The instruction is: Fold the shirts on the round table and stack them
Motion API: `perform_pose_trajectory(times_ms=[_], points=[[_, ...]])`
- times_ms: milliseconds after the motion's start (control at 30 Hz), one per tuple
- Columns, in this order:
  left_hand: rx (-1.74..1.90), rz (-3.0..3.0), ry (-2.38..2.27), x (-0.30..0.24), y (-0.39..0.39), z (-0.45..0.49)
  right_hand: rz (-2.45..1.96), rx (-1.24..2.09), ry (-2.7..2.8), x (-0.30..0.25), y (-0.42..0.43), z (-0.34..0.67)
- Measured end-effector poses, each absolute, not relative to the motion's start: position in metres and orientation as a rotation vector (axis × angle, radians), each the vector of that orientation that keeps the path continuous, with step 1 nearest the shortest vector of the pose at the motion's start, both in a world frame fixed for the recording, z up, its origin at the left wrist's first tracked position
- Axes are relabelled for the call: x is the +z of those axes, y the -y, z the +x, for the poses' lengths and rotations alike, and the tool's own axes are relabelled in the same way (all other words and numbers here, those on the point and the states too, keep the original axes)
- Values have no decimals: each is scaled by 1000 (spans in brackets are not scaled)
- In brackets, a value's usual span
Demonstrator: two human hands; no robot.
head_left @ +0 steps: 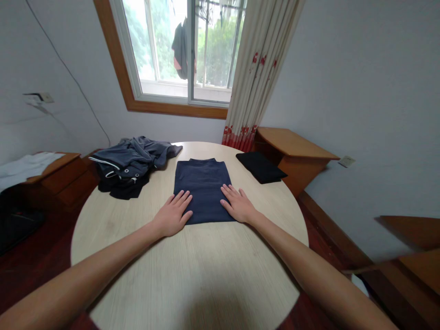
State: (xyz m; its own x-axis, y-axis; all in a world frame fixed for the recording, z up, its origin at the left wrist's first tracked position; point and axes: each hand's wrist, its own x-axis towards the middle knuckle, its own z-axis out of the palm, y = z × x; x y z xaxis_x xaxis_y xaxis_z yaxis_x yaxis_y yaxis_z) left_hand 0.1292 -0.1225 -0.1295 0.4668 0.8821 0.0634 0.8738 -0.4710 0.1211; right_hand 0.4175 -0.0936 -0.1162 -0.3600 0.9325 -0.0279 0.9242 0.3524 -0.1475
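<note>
Navy folded garment [202, 188] lies flat at the middle of the round table [137, 275], collar end away from the person. Left hand [173, 214] and right hand [238, 205] both open, palms down, fingers spread on its near corners; nothing gripped. Cloth looks soft, light, limp; likely to sag unless taken by both side edges. Heap of grey clothes [132, 162] far left; black folded piece [261, 166] far right.

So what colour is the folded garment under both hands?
Dark navy blue, plain; the folded garment shows in the head view.
</note>
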Motion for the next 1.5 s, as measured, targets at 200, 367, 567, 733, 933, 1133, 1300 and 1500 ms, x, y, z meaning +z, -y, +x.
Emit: perform_pose_trajectory(times_ms=[200, 367, 567, 733, 933, 1133, 1300, 1500], points=[[205, 2688, -1437, -110, 150, 130, -1682, 130, 2659, -87, 118, 411], [395, 2679, -1508, -98, 101, 157, -1559, -30, 2566, -86, 85, 370], [273, 2561, -1783, -120, 22, 179, -1612, 66, 2602, -113, 7, 338], [226, 2443, -1852, -133, -3, 164, -1684, 188, 2483, -122, -17, 356], [190, 2296, -1950, -136, -17, 130, -1757, 244, 2360, -129, -23, 395], [234, 2282, -1963, -136, -10, 103, -1850, 316, 2245, -131, -21, 416], [540, 2436, -1820, -142, 15, 87, -1769, 286, 2178, -136, 5, 436], [639, 2679, -1302, -140, 75, 61, -1348, 350, 2285, -138, 58, 474]])
